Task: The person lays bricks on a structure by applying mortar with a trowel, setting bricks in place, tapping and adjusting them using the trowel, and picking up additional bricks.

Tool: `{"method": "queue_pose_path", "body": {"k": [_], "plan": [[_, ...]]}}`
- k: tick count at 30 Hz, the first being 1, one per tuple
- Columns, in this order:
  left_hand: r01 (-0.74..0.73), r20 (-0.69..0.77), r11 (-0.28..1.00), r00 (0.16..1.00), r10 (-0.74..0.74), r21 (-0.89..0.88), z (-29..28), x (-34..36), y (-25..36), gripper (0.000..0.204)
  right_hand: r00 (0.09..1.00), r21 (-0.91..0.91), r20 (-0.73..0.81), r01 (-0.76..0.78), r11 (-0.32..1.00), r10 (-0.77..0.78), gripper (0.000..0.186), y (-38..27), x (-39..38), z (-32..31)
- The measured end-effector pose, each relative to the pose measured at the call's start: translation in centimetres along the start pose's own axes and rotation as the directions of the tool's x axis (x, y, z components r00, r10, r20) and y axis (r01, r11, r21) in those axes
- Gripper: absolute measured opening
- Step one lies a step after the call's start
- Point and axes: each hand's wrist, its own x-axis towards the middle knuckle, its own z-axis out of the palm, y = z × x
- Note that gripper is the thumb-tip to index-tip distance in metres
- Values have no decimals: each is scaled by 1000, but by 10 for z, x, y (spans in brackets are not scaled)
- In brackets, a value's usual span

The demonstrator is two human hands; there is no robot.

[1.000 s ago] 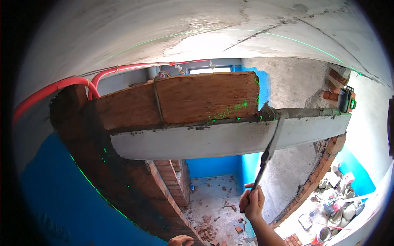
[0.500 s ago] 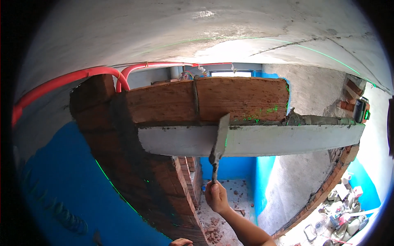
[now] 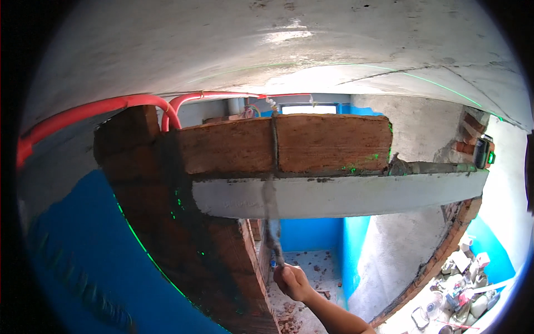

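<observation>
My right hand (image 3: 292, 282) is closed around the handle of a trowel (image 3: 273, 231), which points up. Motion blurs its narrow blade, which crosses the front of a pale concrete lintel (image 3: 350, 196). The blade's tip is near the upright mortar joint between a left brick (image 3: 228, 147) and a right brick (image 3: 334, 142), both lying in a row on top of the lintel. Grey mortar (image 3: 428, 166) runs along the lintel's top, right of the bricks. My left hand is out of view.
A brick pier (image 3: 222, 261) stands on the left, with red conduits (image 3: 111, 106) bending above it. A laser level (image 3: 483, 152) sits at the lintel's right end, and green lines cross the surfaces. Brick rubble (image 3: 290, 323) lies below; bags and tools (image 3: 459, 289) crowd the lower right.
The trowel has swung left, from the front of the right brick toward the joint between the bricks. My left hand has dropped out of the lower edge. The view has shifted slightly.
</observation>
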Motion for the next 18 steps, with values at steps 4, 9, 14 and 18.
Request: {"method": "queue_pose_path", "body": {"k": [4, 9, 14, 18], "plan": [[-60, -56, 997, 997, 57, -46, -20, 18, -13, 7, 987, -49, -97, 123, 991, -127, 66, -6, -15, -20], [-503, -274, 800, 759, 590, 327, -126, 137, 168, 12, 968, -260, -192, 108, 960, -161, 64, -24, -25, -29], [-793, -97, 226, 208, 973, 566, -147, 239, 361, 22, 958, -320, -265, 17, 947, -106, 62, -32, -32, -35], [-777, 92, 188, 301, 949, 601, -145, 299, 441, 46, 947, -350, -303, -9, 937, -104, 62, -47, -34, -32]]}}
